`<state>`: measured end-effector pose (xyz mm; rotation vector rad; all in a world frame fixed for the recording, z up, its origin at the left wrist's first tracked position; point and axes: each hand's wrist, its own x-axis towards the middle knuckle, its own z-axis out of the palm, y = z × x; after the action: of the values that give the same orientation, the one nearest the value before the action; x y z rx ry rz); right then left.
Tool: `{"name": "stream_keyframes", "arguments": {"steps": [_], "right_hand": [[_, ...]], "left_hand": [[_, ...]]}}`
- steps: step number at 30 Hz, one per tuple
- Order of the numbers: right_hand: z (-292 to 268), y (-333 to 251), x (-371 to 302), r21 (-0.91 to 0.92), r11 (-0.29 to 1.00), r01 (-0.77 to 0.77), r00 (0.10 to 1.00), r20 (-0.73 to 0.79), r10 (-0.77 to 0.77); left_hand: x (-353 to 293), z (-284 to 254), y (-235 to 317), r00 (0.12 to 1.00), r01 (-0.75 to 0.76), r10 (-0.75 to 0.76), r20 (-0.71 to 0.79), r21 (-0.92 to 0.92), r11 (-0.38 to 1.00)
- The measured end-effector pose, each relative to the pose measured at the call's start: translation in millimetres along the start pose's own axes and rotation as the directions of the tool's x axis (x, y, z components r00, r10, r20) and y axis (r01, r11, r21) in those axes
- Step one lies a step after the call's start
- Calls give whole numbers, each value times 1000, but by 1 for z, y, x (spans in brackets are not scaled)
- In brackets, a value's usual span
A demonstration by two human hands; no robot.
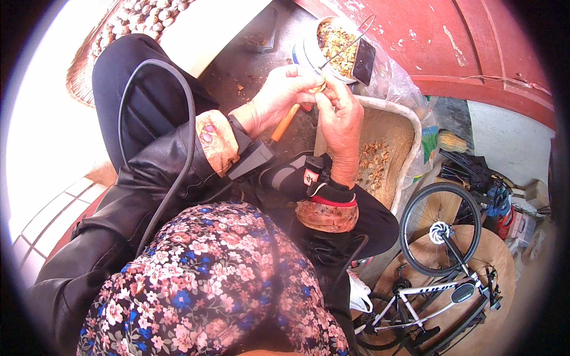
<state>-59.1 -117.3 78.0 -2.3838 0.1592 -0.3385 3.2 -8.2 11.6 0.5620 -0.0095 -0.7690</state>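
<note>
Both hands meet in front of me over the floor. My left hand (282, 95) and my right hand (341, 118) pinch a small yellowish-brown piece (319, 88) between their fingertips; its kind is unclear. An orange tool handle (285, 122) sticks out below my left palm, and the fingers hide how it is gripped. Just beyond the hands stands a white bucket (304, 50) filled with yellow-brown bits (337, 44). A thin metal rod (344, 50) slants over it, its lower end near the fingertips. Below my right hand, a pale basin (409, 127) holds scattered brown pieces (374, 159).
A dark phone-like slab (364, 62) leans at the bucket's rim beside clear plastic (392, 74). Round pale-brown lumps (142, 18) fill a woven basket (80, 77) at far left, next to a white board (205, 29). A bicycle (439, 234) lies at right, below a red door (469, 41).
</note>
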Motion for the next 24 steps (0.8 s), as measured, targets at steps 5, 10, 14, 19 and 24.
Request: {"name": "stream_keyframes", "arguments": {"steps": [5,10,14,19,24], "right_hand": [[1,3,0,119,991,-56,998,4,56],[2,5,1,71,997,-20,1000,6,20],[3,6,2,66,998,13,1000,-15,-12],[3,6,2,54,998,26,1000,-4,-26],[3,7,2,44,997,56,998,5,-57]], "left_hand": [[1,-1,0,1000,1,-1,14,-14,1000],[2,-2,0,1000,3,-2,19,-49,999],[2,-1,1,999,14,-11,45,-66,998],[1,0,3,999,-10,12,41,-49,999],[0,1,2,999,-36,36,6,-32,999]]}}
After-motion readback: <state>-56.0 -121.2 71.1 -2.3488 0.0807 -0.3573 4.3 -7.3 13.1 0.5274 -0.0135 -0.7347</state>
